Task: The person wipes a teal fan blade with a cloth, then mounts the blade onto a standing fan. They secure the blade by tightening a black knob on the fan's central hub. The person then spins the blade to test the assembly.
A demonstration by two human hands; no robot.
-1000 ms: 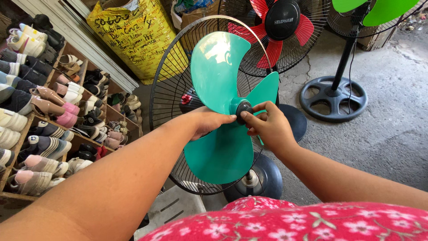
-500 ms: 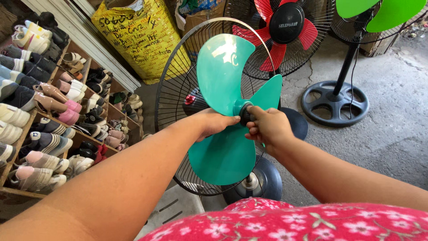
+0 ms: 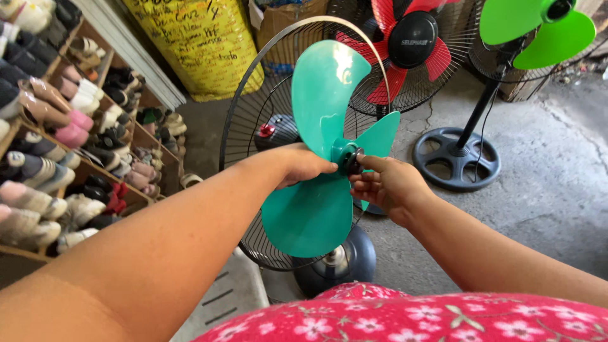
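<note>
Shoe rack (image 3: 38, 209), left edge of the frame: slanted wooden shelves, pairs of shoes and sandals in rows.

Yellow sack (image 3: 202, 44), upper left of centre: large, handwritten marks on it, not copied.

Wire fan guard (image 3: 253, 126), centre: round rear grille, dark wires, pale rim, with a dark round base (image 3: 335, 263) low in the frame below it.

Left hand (image 3: 304, 166), centre: laid on the face of the blade beside the hub, fingers pressed together and curled, steadying the blade.

Teal fan blade (image 3: 316, 209), centre of the frame, in front of the guard: three broad lobes in glossy plastic, mounted at the middle of the grille. Judged light, thin and somewhat springy at the lobe tips, stiff near the centre; the smooth surface is likely slippery. Best held at the thick root of a lobe close to the hub, not at the tips.

Hub nut (image 3: 352, 161), centre: small dark cap on the blade's boss.

Right hand (image 3: 386, 183), right of centre: fingertips gathered and pinching the hub nut.

Red-bladed fan (image 3: 411, 44), top centre-right: behind the grille, black motor cap.

Green-bladed fan (image 3: 538, 31), upper right: on a black pole with a round spoked foot (image 3: 456, 161) on the concrete floor (image 3: 544, 190).
</note>
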